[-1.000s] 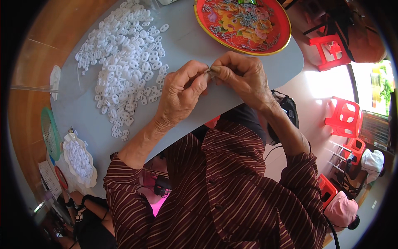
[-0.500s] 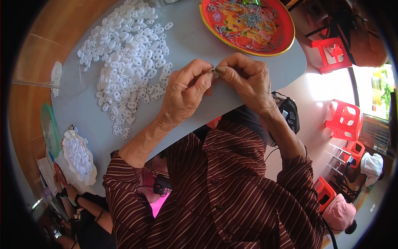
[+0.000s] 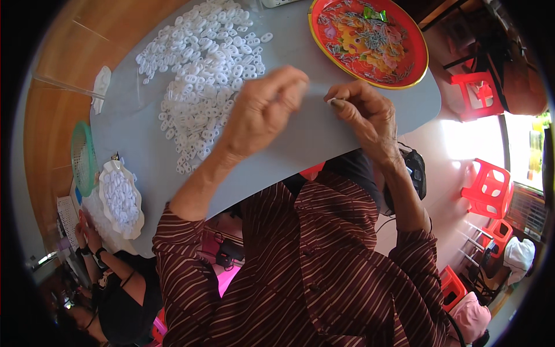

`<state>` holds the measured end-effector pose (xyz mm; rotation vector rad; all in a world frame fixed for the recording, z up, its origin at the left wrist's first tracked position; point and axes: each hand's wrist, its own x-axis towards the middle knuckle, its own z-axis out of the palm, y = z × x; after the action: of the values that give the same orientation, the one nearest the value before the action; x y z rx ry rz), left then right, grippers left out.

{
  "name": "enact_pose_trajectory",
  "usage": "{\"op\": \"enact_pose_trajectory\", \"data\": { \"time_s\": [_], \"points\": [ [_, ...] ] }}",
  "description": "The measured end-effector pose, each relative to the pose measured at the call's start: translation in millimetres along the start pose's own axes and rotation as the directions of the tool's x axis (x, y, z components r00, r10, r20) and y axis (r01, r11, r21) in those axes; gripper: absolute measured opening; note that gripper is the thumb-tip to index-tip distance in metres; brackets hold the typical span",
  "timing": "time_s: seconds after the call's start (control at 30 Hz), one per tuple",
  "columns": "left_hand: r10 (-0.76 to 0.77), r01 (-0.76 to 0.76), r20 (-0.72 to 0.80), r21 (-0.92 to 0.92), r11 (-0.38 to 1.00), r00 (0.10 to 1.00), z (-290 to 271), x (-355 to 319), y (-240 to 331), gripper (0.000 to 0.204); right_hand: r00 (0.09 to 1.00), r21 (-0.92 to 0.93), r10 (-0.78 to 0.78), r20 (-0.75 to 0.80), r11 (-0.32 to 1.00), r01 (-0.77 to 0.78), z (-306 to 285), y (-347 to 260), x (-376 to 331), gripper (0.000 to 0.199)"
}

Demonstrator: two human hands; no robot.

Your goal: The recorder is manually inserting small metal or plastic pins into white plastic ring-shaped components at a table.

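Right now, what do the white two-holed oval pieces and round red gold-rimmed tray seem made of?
White oval pieces: likely smooth moulded plastic, given their repeated shape. Red tray: glossy, from its bright sheen; painted metal or plastic, unclear which.

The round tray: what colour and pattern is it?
The tray is red and yellow-rimmed, with a flower pattern, best seen in the head view.

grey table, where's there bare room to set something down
Bare grey table shows between the pile of white pieces and red tray, and between that pile and scalloped dish. Crowded: the pile itself, and the tray, strewn with grey parts.
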<state>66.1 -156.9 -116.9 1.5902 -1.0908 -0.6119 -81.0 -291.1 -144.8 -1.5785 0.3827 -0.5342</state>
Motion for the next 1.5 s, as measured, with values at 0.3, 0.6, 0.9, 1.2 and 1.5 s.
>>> {"op": "enact_pose_trajectory", "data": {
  "time_s": [0.3, 0.6, 0.9, 1.2, 1.5],
  "points": [
    [0.334, -0.197, 0.023, 0.846, 0.496, 0.942, -76, -21, -26, 0.016, 0.998, 0.011, 0.046, 0.036, 0.999, -0.046, -4, 0, -3, 0.017],
    [0.448, -0.292, 0.043, 0.814, 0.502, 0.893, -55, -13, -32, 0.018, 0.999, 0.004, 0.005, 0.041, 1.0, -0.005, -4, 4, -4, 0.016],
    [0.259, -0.248, 0.136, 0.845, 0.473, 0.956, -56, -1, -35, 0.023, 0.999, -0.016, 0.018, 0.05, 1.0, -0.017, -4, -1, -5, 0.017],
    [0.197, -0.144, -0.052, 0.507, 0.85, 0.979, -42, -4, -14, 0.014, 0.999, -0.093, 0.026, 0.03, 0.995, -0.023, -4, -5, -5, 0.011],
    [-0.266, 0.205, -0.057, -0.491, 0.847, 0.962, 12, -3, -13, 0.02, 0.999, 0.048, 0.025, 0.046, 0.998, -0.027, -6, -3, -3, 0.012]
  ]
}}
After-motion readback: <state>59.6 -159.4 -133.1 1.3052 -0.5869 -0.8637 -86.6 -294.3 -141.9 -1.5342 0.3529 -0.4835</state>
